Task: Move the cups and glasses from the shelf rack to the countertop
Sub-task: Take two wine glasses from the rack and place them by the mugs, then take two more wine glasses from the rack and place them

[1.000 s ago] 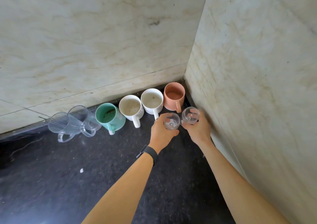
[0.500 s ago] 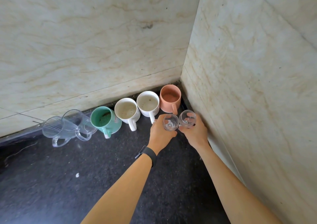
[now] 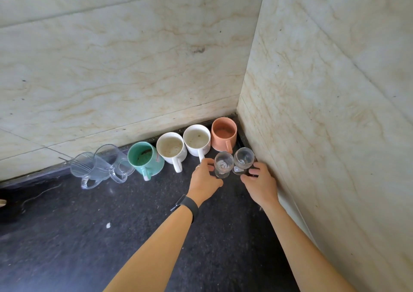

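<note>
Both hands hover at the far right corner of a dark stone countertop (image 3: 89,235), where two small stemmed glasses stand side by side just in front of a row of mugs. Left hand (image 3: 204,183), fingers loosely curled and spread, brackets the left glass (image 3: 223,164) without a clear grip; right hand (image 3: 260,185), also part open, sits just beside the right glass (image 3: 243,159), and whether fingertips touch is hard to tell. Behind them, along the marble wall (image 3: 134,68), stand a peach mug (image 3: 224,134), two white mugs (image 3: 196,139) and a green mug (image 3: 145,158), with clear glass mugs (image 3: 100,166) at far left. Thin, light and smooth, the stemware looks breakable and top-heavy; a hold around the bowl or stem, not the rim, seems safest.
</note>
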The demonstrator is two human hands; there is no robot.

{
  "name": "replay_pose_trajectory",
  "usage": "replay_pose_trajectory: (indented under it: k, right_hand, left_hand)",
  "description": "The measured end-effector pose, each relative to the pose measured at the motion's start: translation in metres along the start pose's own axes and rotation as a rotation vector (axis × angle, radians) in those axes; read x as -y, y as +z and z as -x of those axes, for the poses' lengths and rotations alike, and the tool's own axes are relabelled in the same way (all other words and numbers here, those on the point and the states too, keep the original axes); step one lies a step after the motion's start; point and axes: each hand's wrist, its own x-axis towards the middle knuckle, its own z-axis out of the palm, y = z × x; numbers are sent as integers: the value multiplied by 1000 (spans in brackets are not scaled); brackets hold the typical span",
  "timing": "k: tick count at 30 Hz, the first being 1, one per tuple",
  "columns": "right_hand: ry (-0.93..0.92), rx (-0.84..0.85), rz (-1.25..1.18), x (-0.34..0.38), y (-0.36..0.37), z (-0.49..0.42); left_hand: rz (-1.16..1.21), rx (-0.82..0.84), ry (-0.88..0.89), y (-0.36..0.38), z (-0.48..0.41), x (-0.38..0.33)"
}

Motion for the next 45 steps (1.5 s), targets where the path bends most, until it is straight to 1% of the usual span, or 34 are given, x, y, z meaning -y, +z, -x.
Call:
replay_pose_trajectory:
  k: [2,4,5,7,9,12,17,21,25,27,30,35,38,41,45]
  right_hand:
    - [-9,22,218,1,-5,19]
    - [-69,116,452,4,-7,41]
    - [-106,167,534,7,-6,53]
    - [-208,230,616,20,-3,72]
    - [-370,234,629,44,5,90]
    - [-678,226,631,93,25,120]
    - [-1090,323,691,175,82,195]
    - [-1374,455,701,222,140,290]
    - [-1635,595,655,238,195,429]
    - [-1747,654,585,229,215,507]
    - [-1893,782,498,191,237,620]
    - [-2081,993,410,110,259,794]
    - [-2132,1144,348,61,260,888]
    - [-2169,1285,274,22,258,971]
    - [-2275,1425,238,-16,259,1067]
  left_hand:
    - [-105,24,-12,-8,14,8]
    - [-251,30,-21,-22,34,17]
    - [-311,18,-27,-30,46,22]
    - [-384,-39,-47,-51,69,28]
    - [-422,-122,-72,-75,93,34]
    - [-455,-258,-115,-117,138,46]
    - [-540,-552,-196,-199,250,79]
    - [-572,-814,-311,-253,378,120]
    - [-550,-1049,-502,-271,540,163]
    - [-508,-1177,-592,-259,626,184]
    - [-482,-1341,-727,-221,748,211]
    - [-483,-1439,-945,-144,916,241]
    - [-480,-1493,-1091,-101,1004,250]
    - [-447,-1571,-1212,-68,1083,255]
    - [-419,-1656,-1387,-42,1168,267]
